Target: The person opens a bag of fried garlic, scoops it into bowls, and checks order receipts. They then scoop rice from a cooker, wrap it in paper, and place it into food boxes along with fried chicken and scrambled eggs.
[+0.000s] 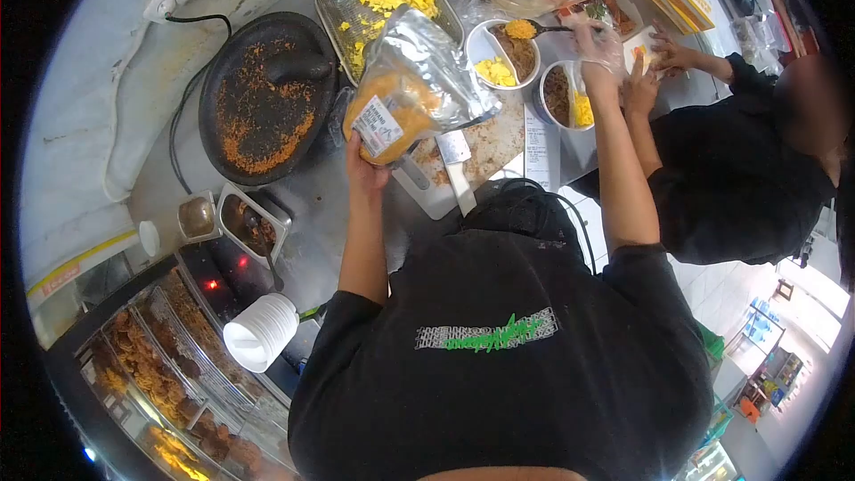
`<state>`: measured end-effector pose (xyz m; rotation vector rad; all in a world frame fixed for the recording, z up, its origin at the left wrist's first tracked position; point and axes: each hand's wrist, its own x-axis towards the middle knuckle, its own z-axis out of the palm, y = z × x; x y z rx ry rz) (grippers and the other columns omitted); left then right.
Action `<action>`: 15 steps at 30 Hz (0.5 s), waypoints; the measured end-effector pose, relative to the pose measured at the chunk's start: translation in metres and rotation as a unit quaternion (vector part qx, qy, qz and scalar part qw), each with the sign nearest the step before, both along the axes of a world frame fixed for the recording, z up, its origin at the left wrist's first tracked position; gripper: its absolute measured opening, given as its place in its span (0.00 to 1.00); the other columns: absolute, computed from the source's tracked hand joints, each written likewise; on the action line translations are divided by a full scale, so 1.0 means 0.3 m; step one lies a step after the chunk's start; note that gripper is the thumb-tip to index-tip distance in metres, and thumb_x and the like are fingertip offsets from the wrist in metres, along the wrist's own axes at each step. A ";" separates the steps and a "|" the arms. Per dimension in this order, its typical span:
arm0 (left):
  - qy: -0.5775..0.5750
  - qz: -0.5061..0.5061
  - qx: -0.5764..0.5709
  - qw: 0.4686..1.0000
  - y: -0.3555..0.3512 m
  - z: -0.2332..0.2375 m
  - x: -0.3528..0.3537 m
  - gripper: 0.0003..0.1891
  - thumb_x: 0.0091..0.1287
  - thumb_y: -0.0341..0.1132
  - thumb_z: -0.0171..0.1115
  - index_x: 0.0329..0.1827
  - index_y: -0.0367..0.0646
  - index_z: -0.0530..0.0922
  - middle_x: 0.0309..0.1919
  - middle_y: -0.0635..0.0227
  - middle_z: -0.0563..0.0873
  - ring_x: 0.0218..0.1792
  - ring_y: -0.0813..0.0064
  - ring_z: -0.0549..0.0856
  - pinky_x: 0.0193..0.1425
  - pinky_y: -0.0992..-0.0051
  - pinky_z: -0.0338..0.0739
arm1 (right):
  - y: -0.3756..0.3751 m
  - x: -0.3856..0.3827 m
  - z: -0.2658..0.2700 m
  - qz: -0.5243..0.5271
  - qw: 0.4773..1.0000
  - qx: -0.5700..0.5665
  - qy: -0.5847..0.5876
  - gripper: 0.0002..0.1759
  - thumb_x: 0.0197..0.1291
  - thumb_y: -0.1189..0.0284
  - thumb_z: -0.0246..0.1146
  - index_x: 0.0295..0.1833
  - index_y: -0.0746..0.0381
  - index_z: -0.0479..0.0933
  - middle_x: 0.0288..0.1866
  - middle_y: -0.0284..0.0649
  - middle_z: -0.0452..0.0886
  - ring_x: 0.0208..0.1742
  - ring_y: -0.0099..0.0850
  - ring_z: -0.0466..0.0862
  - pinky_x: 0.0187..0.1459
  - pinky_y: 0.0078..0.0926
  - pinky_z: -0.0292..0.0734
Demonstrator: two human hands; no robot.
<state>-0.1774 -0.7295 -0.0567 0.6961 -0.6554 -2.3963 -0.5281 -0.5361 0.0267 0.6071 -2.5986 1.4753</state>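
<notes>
My left hand [365, 158] grips the lower end of a tilted pouch [445, 80], silver and clear with a printed label, with orange crumbs inside. In my right hand [598, 49], which wears a clear plastic glove, is a dark spoon [554, 28]. Orange crumbs [521, 28] fill the spoon's head, held over a white divided bowl [472, 39]. That bowl contains yellow egg pieces [495, 72] and brown food [522, 55]. Below my right hand stands a second white bowl [544, 110] with similar brown and yellow food.
A metal tray [346, 2] of egg pieces lies behind the pouch. At left are a stone mortar [218, 102], a metal container [233, 224] and stacked white cups [260, 331]. A white-handled scraper [458, 169] rests on a board. A co-worker's hands [648, 80] are close at right.
</notes>
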 end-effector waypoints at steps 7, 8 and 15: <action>0.014 0.030 0.027 0.999 0.003 -0.034 0.088 0.32 0.68 0.54 0.48 0.69 0.43 0.63 0.63 0.57 0.73 0.61 0.56 0.76 0.62 0.56 0.74 | 0.011 0.064 0.034 -0.014 0.992 0.071 0.100 0.16 0.58 0.59 0.63 0.39 0.62 0.82 0.29 0.48 0.83 0.32 0.43 0.83 0.36 0.36 0.74; 0.018 0.032 0.024 0.999 0.003 -0.041 0.095 0.32 0.68 0.54 0.48 0.69 0.43 0.63 0.63 0.57 0.73 0.61 0.56 0.76 0.62 0.56 0.74 | 0.034 0.058 0.015 -0.012 0.994 0.070 0.088 0.16 0.58 0.60 0.63 0.39 0.63 0.82 0.29 0.48 0.83 0.32 0.42 0.83 0.36 0.36 0.74; 0.052 0.036 0.036 0.997 0.014 -0.005 0.073 0.32 0.68 0.53 0.49 0.69 0.43 0.63 0.63 0.58 0.73 0.62 0.58 0.76 0.62 0.56 0.74 | 0.113 0.155 0.064 0.008 0.996 0.048 0.078 0.11 0.58 0.66 0.65 0.38 0.64 0.82 0.30 0.47 0.84 0.31 0.38 0.84 0.35 0.31 0.75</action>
